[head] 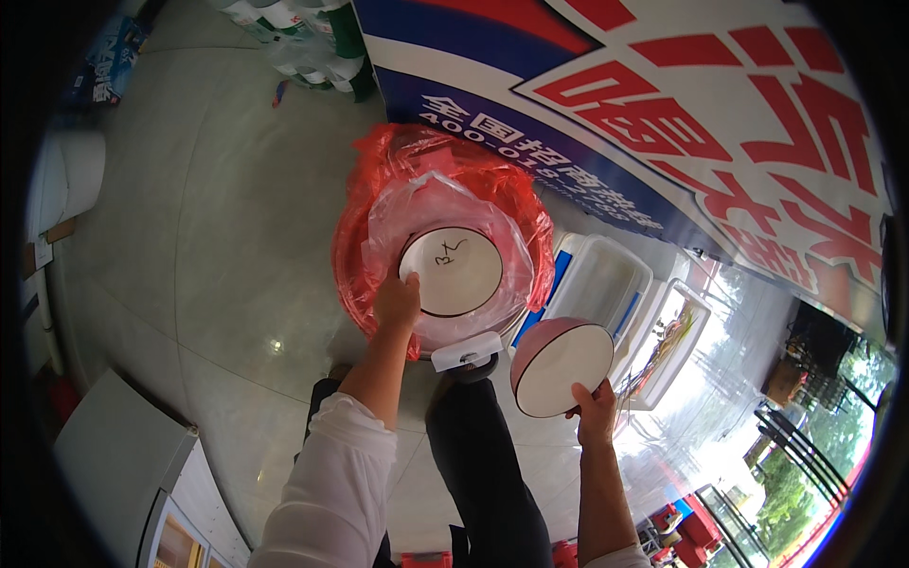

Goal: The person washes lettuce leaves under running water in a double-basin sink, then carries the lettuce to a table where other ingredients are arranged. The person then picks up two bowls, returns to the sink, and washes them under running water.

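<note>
A white bowl (454,280) with a dark rim sits inside a red plastic bag (346,248) lined with a clear plastic bag (398,195). Dark handwriting marks the inside of this bowl. My left hand (399,302) grips its left edge, thumb over the rim and fingers hidden beneath. To the right and outside the bag, my right hand (595,410) holds a second bowl (564,366) by its lower right rim. That one is tilted, pink outside and white within, with a dark rim.
Right of the bag stand a clear plastic tub (603,266) with blue clips and a white tray (699,312) holding thin sticks. A large printed sign (568,92) rises behind. Wrapped bottles (312,42) stand at the back, and a grey cabinet (121,440) at the lower left.
</note>
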